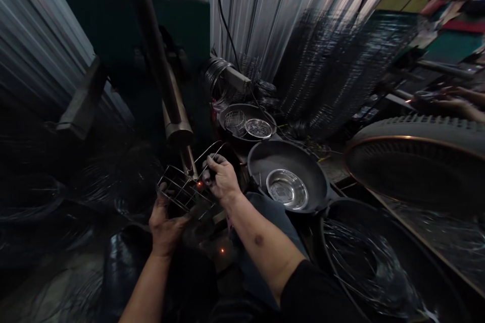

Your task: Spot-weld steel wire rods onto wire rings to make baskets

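Note:
My left hand (pixel 163 222) is closed on the near left side of a small wire grid basket (pixel 182 189), tilted in front of me. My right hand (pixel 223 179) pinches a thin bent wire (pixel 206 150) that reaches toward the basket's far side. A copper-coloured electrode (pixel 188 159) of a spot welder comes down from above and ends at the basket's upper edge, between my hands. A small orange spark (pixel 199 184) glows by its tip, and another glowing spot lies lower down. The exact contact of wire and basket is too dark to make out.
To my right, a dark pan (pixel 261 154) holds a shiny steel bowl (pixel 288 189). Behind it, another pan (pixel 246 136) holds wire pieces and a dish. A larger pan (pixel 329 237) contains wire rings. Stacked wire mesh (pixel 326 65) leans at the wall. A co-worker's hand (pixel 460 103) is at far right.

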`<state>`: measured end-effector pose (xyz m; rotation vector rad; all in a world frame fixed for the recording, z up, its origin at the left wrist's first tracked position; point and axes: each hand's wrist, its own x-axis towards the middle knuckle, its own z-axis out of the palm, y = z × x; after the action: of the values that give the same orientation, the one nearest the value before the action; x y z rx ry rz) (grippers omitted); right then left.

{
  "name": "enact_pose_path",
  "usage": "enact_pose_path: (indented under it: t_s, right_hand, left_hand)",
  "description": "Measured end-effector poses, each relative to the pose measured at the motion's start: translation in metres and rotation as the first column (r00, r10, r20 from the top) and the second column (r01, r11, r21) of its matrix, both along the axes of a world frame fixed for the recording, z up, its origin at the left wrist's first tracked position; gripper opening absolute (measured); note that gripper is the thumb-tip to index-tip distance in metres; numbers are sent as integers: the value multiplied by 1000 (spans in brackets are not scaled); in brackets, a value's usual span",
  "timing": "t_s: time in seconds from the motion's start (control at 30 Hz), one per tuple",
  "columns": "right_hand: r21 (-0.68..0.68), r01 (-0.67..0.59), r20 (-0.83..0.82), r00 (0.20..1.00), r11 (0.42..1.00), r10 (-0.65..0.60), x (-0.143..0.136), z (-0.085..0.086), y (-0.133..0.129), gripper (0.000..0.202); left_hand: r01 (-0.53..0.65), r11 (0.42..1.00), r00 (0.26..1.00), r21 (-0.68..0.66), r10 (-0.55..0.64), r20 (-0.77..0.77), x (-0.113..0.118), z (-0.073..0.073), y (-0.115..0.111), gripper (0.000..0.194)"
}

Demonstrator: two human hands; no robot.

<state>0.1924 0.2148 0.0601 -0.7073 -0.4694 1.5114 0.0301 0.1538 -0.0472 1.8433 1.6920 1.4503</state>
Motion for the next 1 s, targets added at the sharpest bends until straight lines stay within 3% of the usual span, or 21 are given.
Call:
enact_pose_path:
  t_s: [0.13, 0.4, 0.67, 1.0]
  right_hand:
    - [-4, -3, -27, 1000, 1000, 3, -8, -3, 6, 28]
    - [2, -21, -28, 999, 1000, 21, -15, -3, 15, 30]
    - [-10, -38, -15, 999, 999, 38, -16, 0, 23, 32]
    - [-74, -14, -22, 1000, 997, 12, -17, 2, 29, 23]
  left_hand:
    - [-1, 1000, 996, -29, 4, 93, 3, -3, 2, 98]
    - [-31, 996, 987, -79, 43, 157, 3, 4, 5, 96]
    - [-54, 993, 982, -109, 72, 174, 3, 15, 10, 91]
    - [-63, 989, 978, -134, 88, 187, 3, 16, 14, 87]
